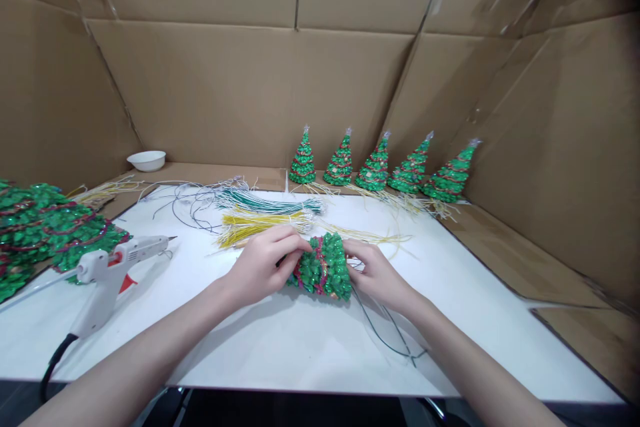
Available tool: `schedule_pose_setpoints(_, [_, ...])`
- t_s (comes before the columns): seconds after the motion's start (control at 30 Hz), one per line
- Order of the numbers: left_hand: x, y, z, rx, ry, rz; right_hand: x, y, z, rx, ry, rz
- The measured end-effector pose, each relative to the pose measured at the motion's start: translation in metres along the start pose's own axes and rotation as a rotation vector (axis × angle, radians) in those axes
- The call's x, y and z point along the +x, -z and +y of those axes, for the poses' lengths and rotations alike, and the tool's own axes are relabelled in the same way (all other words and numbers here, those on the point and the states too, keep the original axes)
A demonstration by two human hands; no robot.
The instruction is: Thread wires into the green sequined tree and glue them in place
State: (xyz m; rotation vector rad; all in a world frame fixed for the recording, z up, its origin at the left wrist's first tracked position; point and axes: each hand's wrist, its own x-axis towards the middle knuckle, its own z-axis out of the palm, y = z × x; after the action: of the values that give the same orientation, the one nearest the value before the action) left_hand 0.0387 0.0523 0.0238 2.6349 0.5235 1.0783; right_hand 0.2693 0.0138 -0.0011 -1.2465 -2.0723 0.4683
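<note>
A small green sequined tree [327, 267] with red trim lies on its side on the white table [280, 340]. My left hand [263, 265] grips its narrow end, fingers curled round it. At the wide base, my right hand [375, 272] has its fingers pinched against the tree. Thin dark wires [387, 333] trail from the base toward the table's front edge.
A white glue gun [113, 267] lies at the left, its cord running off the front edge. Behind it is a heap of green trees [45, 227]. Bundles of green wires [265, 201] and yellow wires [260, 223] lie mid-table. Several finished trees [377, 167] stand at the back. A white bowl [147, 160] sits far left. Cardboard walls surround the table.
</note>
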Motion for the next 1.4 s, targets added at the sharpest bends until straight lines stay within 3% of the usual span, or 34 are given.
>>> schedule_pose_setpoints(0.53, [-0.0004,0.0001,-0.0005,0.006,0.001,-0.011,-0.0002,-0.0005,-0.0049,0.054,-0.059,-0.060])
schedule_pose_setpoints(1.4, [-0.0022,0.0001,0.0001,0.034,-0.026,-0.002,0.0001,0.0009,-0.0018,-0.067,-0.006,-0.007])
